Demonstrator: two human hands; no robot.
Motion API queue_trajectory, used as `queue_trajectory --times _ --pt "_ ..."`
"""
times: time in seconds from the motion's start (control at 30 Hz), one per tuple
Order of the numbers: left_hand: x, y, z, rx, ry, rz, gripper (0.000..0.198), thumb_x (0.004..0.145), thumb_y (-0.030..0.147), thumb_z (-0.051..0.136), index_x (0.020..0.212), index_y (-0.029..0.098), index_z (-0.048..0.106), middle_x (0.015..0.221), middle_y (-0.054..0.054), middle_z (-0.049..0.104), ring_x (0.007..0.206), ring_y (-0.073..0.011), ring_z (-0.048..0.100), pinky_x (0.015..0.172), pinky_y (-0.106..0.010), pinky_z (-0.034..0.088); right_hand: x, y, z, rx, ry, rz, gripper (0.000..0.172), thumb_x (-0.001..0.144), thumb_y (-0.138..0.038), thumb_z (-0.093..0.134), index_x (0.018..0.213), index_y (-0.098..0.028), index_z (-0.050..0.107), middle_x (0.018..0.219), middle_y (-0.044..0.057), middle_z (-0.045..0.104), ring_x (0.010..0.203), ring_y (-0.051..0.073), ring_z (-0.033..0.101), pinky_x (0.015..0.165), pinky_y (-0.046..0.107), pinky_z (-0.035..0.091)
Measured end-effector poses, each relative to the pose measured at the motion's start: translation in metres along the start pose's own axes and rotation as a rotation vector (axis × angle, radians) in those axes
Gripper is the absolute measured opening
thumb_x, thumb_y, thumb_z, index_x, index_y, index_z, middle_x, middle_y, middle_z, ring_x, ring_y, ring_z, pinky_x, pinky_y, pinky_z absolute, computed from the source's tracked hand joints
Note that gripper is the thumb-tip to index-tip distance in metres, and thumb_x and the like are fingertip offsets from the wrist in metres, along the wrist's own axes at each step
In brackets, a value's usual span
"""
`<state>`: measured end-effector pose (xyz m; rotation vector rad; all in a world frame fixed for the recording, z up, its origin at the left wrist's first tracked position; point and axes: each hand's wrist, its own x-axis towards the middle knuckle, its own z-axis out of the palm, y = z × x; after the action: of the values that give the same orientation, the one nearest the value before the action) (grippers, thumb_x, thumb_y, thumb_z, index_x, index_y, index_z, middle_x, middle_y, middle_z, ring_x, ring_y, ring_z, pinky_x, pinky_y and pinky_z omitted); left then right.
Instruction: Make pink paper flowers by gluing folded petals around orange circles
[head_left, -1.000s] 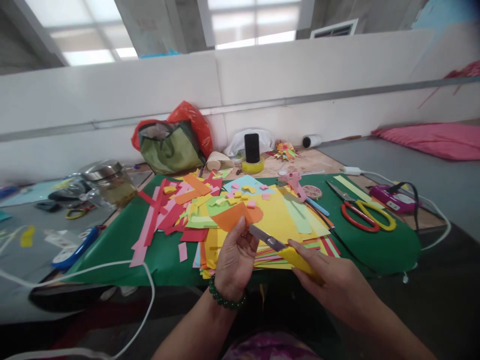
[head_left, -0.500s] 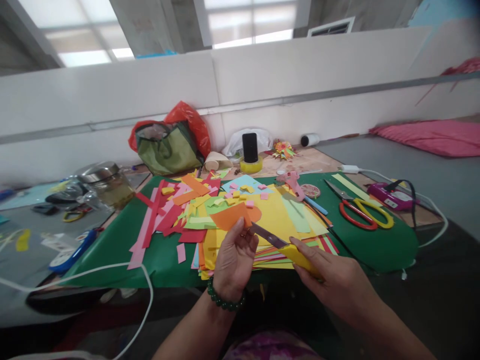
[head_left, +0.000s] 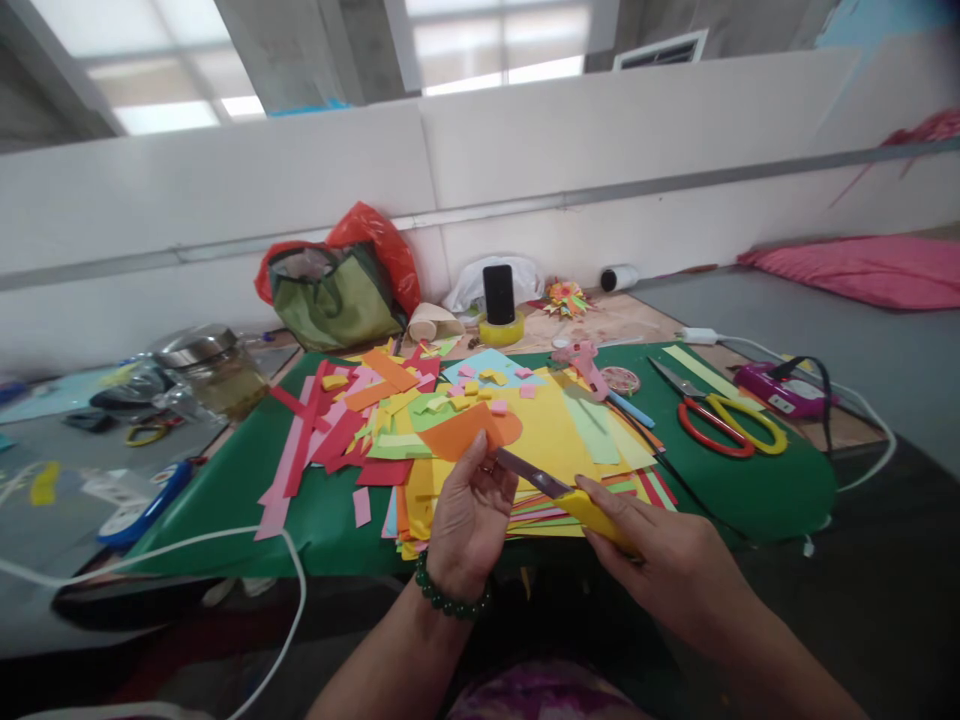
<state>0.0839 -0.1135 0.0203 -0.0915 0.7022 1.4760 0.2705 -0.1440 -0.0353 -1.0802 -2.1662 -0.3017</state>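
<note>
My left hand (head_left: 471,520), with a green bead bracelet (head_left: 450,592) at the wrist, pinches a piece of orange paper (head_left: 454,432) between thumb and fingers. In my right hand (head_left: 660,545) is a yellow-handled utility knife (head_left: 596,517), its long blade extended to the left. The blade's tip meets the lower right edge of the orange paper, close to my left fingers; whether it cuts in I cannot tell. Below and behind them lies a stack of coloured paper sheets (head_left: 551,440), with yellow on top and small folded yellow and pink pieces scattered over it.
Red-and-yellow-handled scissors (head_left: 720,420) lie right on the green mat (head_left: 780,500). A pink glue gun (head_left: 589,370) rests behind the stack. Paper strips (head_left: 300,440) cover the left side. Farther back stand a green bag (head_left: 334,300), a phone (head_left: 499,293) and a jar (head_left: 210,370).
The knife and my right hand have shifted very slightly left. The orange paper has tilted a little and moved slightly left; both grips are the same.
</note>
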Motion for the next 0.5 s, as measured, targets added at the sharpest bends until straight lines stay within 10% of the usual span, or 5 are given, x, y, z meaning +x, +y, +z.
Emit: queue_trajectory --times 0.5 --pt "0.0005 0.0011 0.0011 0.006 0.020 0.007 0.025 0.090 0.006 0.053 0.069 0.012 0.063 0.061 0.000 0.067 0.052 -0.0066 0.063 0.052 -0.016 0.052 -0.0018 0.0002 -0.0002 0.022 -0.010 0.010 0.041 0.089 -0.016 0.050 0.128 -0.017 0.062 0.097 0.008 0.077 0.071 0.017 0.074 0.061 0.022 0.058"
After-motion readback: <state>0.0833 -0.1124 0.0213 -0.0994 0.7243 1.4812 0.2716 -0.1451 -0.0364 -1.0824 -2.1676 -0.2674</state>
